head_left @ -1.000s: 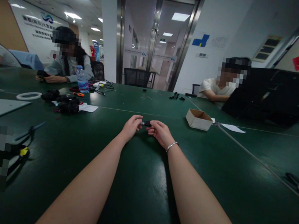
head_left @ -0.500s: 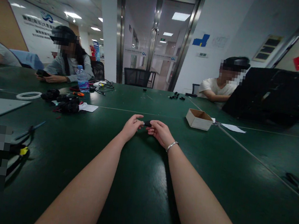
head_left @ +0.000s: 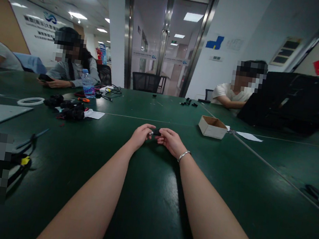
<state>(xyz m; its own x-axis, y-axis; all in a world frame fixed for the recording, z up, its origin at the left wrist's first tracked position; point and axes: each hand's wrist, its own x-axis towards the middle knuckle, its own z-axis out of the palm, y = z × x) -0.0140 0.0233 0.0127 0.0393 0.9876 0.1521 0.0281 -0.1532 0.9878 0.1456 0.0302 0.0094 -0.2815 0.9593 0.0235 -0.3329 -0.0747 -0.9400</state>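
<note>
Both my arms reach out over the dark green table (head_left: 148, 197). My left hand (head_left: 140, 136) and my right hand (head_left: 172, 141) meet at the table's middle, fingertips together on a small black part (head_left: 155, 132) with a bit of metal at its left end. Each hand pinches one end of it, just above the tabletop. A silver bracelet (head_left: 183, 155) sits on my right wrist. The part is too small to make out in detail.
An open cardboard box (head_left: 212, 127) stands to the right beyond my hands. Black parts (head_left: 70, 110), a white ring (head_left: 30, 102) and a water bottle (head_left: 88, 85) lie far left. Two people sit across the table; a black case (head_left: 295, 102) stands at the right. Cables (head_left: 26, 152) lie near left.
My left fingers have curled a little tighter onto the small part. Both hands stay in the same spot.
</note>
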